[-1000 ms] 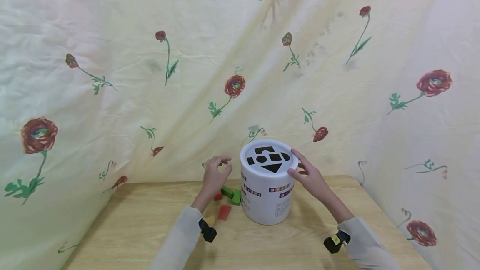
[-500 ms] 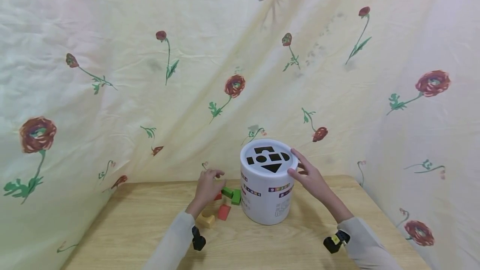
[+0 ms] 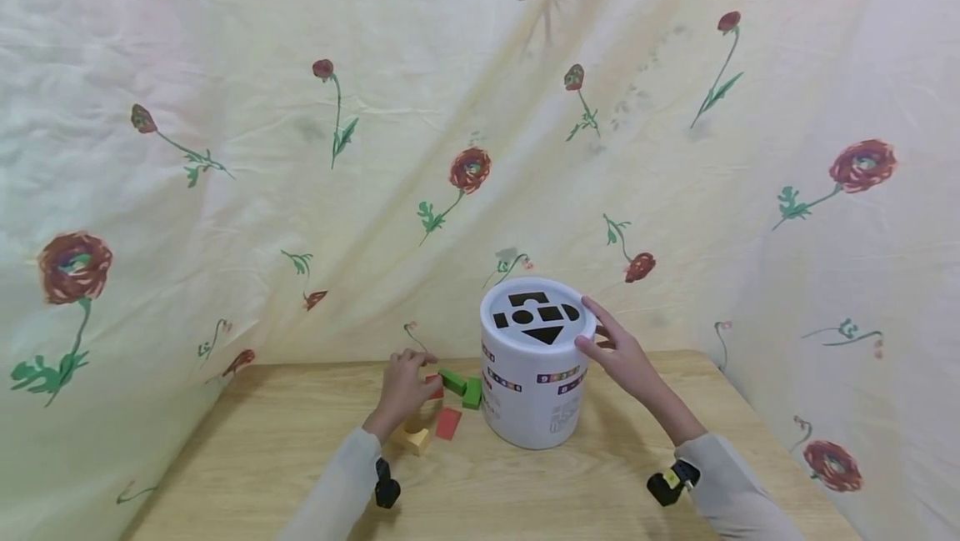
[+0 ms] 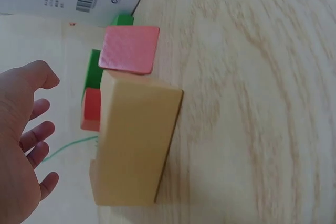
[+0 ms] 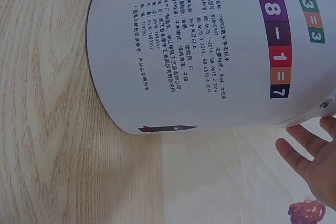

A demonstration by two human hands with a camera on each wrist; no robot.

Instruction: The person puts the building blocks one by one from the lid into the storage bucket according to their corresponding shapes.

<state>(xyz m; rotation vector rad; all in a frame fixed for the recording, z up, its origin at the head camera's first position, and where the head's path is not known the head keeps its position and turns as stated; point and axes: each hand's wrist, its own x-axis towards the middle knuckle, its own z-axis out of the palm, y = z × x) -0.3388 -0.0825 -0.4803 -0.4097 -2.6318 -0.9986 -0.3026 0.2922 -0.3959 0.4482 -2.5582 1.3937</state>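
A white lidded bucket (image 3: 532, 408) with shape cut-outs stands upright on the table. My right hand (image 3: 624, 362) holds its right rim, thumb at the front and index finger farther back; in the right wrist view its fingertips meet the side close to the lid. My left hand (image 3: 403, 389) hovers at the loose blocks with fingers loosely bent and nothing in them. Its thumb tip overlaps a red block (image 3: 434, 388) in the head view. Nearer are a yellow arch block (image 4: 139, 140) and another red block (image 3: 448, 423). Two green blocks (image 3: 472, 393) lie by the bucket.
The wooden table (image 3: 247, 441) runs back to a flowered cloth (image 3: 390, 216) that hangs behind it and along both sides. Black camera mounts (image 3: 386, 484) sit on both wrists. Printed sums and small text cover the bucket's side.
My left hand has moved left and down from beside the bucket to the red block, uncovering the yellow arch block. My right hand and the bucket have stayed in place.
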